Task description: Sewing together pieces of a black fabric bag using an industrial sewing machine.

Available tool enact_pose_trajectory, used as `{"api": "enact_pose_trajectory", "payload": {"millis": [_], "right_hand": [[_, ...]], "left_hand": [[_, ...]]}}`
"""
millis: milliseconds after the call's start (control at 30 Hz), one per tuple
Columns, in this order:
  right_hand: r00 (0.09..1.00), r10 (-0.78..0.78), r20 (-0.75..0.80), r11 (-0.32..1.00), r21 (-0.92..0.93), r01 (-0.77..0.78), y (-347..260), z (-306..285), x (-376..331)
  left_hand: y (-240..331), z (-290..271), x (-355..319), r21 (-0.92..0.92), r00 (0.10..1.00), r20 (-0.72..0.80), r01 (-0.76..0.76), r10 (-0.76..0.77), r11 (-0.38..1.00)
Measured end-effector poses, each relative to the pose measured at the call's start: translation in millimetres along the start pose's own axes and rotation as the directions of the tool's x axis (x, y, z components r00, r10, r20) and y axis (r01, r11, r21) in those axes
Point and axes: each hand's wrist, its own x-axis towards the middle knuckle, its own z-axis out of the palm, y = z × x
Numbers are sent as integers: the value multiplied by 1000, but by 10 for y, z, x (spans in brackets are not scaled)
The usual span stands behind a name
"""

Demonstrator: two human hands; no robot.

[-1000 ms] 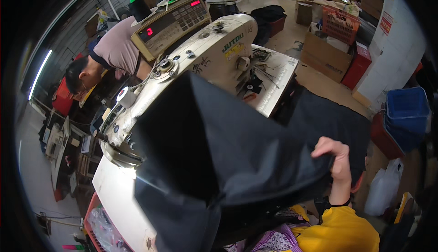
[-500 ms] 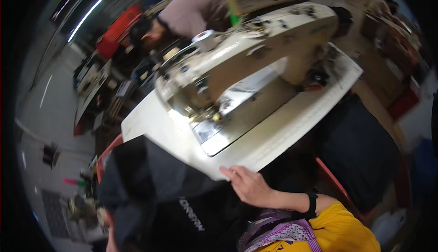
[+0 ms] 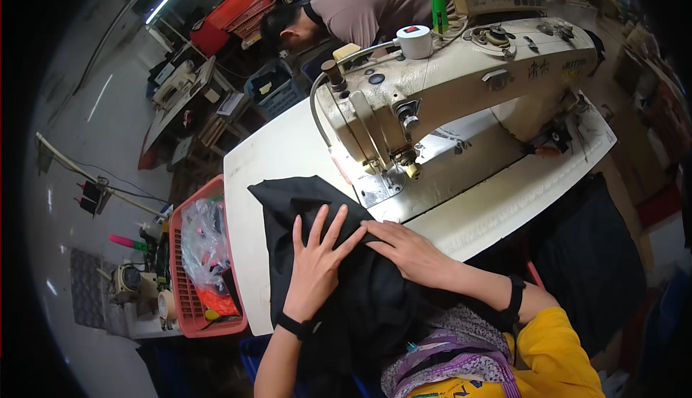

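Left fingers (image 3: 317,229) splayed, right fingers (image 3: 383,232) closer, touching black cloth (image 3: 369,288).

White desk (image 3: 274,146), slightly stained, faint marks along its near edge on the right. Cream sewing machine (image 3: 447,84) stands on it, arm running left to right; bunched black cloth (image 3: 360,290) lies on the near left part, next to the shiny metal plate (image 3: 378,190), and drapes over the edge. Small dark items (image 3: 559,136) at right end, too small to identify.
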Motion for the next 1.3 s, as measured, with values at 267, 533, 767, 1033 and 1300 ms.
{"api": "enact_pose_trajectory", "payload": {"millis": [267, 533, 767, 1033, 1300], "right_hand": [[998, 57, -35, 998, 11, -56, 162, -187, -67], [997, -6, -71, 954, -299, -15, 526, -306, 103], [997, 70, -14, 913, -402, -70, 1046, -488, 148], [997, 71, 10, 877, -478, -57, 932, -459, 213], [1000, 25, -6, 977, -214, -25, 871, -402, 33]], "left_hand": [[-202, 347, 393, 5, 998, -35, 57, -57, 998], [-158, 545, 768, 2, 993, -15, 119, -119, 993], [-331, 903, 1184, -164, 961, -266, 36, -79, 986], [-456, 842, 1184, -414, 934, -335, -25, -128, 910], [-286, 555, 912, -353, 980, -164, 52, -117, 934]]}}
